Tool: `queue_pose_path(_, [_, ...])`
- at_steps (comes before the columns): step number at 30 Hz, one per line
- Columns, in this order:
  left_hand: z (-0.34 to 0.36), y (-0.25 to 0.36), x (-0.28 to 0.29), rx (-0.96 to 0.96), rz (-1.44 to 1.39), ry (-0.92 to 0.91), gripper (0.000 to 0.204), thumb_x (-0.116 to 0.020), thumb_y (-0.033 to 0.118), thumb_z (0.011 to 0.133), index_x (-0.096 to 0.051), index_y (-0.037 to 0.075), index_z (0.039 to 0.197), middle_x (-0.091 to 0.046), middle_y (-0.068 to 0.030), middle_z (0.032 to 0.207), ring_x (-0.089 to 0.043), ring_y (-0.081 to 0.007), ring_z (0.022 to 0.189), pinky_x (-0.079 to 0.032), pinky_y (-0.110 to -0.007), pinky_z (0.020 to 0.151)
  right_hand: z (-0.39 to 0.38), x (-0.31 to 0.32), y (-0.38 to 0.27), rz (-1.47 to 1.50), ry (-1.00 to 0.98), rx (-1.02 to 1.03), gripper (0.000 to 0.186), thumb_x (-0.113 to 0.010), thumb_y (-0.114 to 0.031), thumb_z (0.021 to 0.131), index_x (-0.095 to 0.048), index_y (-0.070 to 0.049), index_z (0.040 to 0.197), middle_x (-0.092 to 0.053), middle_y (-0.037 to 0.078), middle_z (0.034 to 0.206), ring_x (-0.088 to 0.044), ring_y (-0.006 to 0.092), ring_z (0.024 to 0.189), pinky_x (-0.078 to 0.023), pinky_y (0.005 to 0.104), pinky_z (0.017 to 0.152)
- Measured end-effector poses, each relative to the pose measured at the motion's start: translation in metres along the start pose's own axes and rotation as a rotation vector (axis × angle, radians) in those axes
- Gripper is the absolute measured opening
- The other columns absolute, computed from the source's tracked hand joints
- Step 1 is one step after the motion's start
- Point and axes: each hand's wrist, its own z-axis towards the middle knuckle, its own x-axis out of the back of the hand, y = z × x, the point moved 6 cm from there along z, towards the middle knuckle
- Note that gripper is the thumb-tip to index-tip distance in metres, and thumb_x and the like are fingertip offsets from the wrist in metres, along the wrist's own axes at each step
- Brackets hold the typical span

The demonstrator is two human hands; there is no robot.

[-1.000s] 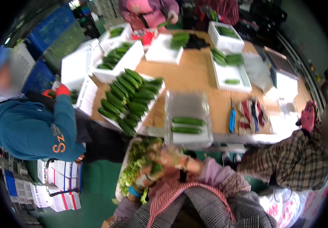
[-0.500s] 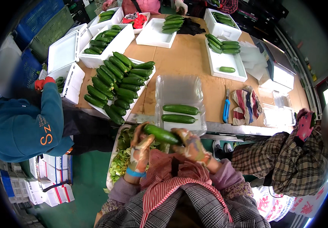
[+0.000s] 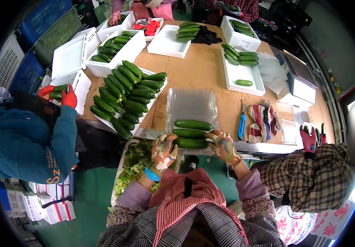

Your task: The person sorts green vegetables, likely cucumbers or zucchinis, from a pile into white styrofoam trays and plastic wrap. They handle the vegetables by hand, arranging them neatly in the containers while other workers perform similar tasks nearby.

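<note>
At far left, a co-worker in a teal top (image 3: 29,136) is holding cucumbers in red gloves (image 3: 69,98) over a white foam box (image 3: 82,88). To the right, on the worktop (image 3: 206,61), a deeper foam box (image 3: 132,55) is holding more cucumbers, and nearer the front edge a heap of cucumbers (image 3: 128,96) is lying on a white tray. Below that edge, a tub of leafy greens (image 3: 130,175) is standing beside the person's left forearm.

At centre, the left hand (image 3: 164,151), in a camouflage-patterned glove, is gripping the left end of the near cucumber (image 3: 191,143). The clear tray (image 3: 191,103) is lying lengthwise at the worktop's front edge, and two other cucumbers (image 3: 192,124) are lying crosswise in it. The near cucumber is running parallel, just on their near side, over the tray's near end; whether it is resting on the tray cannot be told. The right hand (image 3: 223,149), gloved alike, is closing around its right end.

Further right, a blue-handled tool (image 3: 241,125) is lying beside a striped cloth (image 3: 264,121). Behind them, a shallow white tray (image 3: 253,87) is carrying cucumbers. At far right, a co-worker in plaid (image 3: 325,177) is wearing pink gloves (image 3: 308,140).
</note>
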Motion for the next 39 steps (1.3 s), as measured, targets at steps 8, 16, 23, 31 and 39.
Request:
queue_pose_path(8, [0.003,-0.006,-0.02,-0.095,0.209,-0.005,0.04,-0.056,0.024,0.086,-0.055,0.006,0.122,-0.055,-0.0123,0.127,-0.046,-0.0314,0.126,-0.036,-0.045,0.102,0.033,-0.04,-0.037,-0.456,-0.03,0.1,0.04,-0.063,-0.03,0.078,-0.063,-0.01,0.112,-0.06,0.013,0.104,-0.056,0.0332,0.1,-0.046,0.0467,0.084])
queue_pose_path(16, [-0.002,-0.034,-0.033,0.072,-0.095,-0.022,0.041,-0.049,0.026,0.091,-0.055,0.008,0.127,-0.053,-0.0131,0.129,-0.047,-0.0325,0.125,-0.037,-0.041,0.101,-0.007,-0.048,-0.017,0.331,-0.113,0.107,0.031,-0.061,-0.015,0.083,-0.061,-0.007,0.112,-0.065,0.011,0.089,-0.062,0.0301,0.083,-0.048,0.0387,0.076])
queue_pose_path(23, [0.012,-0.022,-0.03,0.006,0.093,0.043,0.038,-0.053,0.021,0.089,-0.054,0.008,0.125,-0.061,-0.0117,0.118,-0.054,-0.0283,0.116,-0.042,-0.041,0.095,-0.014,-0.003,0.014,-0.287,0.136,-0.038,0.04,-0.062,-0.021,0.081,-0.06,-0.006,0.118,-0.065,0.016,0.104,-0.062,0.0368,0.089,-0.049,0.0446,0.078])
queue_pose_path(31, [-0.001,-0.013,-0.031,-0.041,0.038,0.045,0.032,-0.057,0.021,0.086,-0.061,0.007,0.114,-0.063,-0.0116,0.117,-0.051,-0.0301,0.122,-0.037,-0.046,0.102,0.001,-0.005,0.008,-0.299,0.137,0.028,0.034,-0.061,-0.007,0.08,-0.061,-0.007,0.113,-0.064,0.013,0.102,-0.061,0.0353,0.086,-0.049,0.0438,0.077])
queue_pose_path(39, [-0.005,-0.009,-0.023,0.024,0.081,0.017,0.043,-0.061,0.03,0.083,-0.057,0.009,0.121,-0.056,-0.0137,0.126,-0.042,-0.0341,0.13,-0.034,-0.049,0.104,0.0,-0.004,0.016,-0.33,0.124,0.06,0.029,-0.063,-0.017,0.08,-0.064,-0.01,0.109,-0.064,0.013,0.103,-0.06,0.0356,0.085,-0.048,0.0453,0.079])
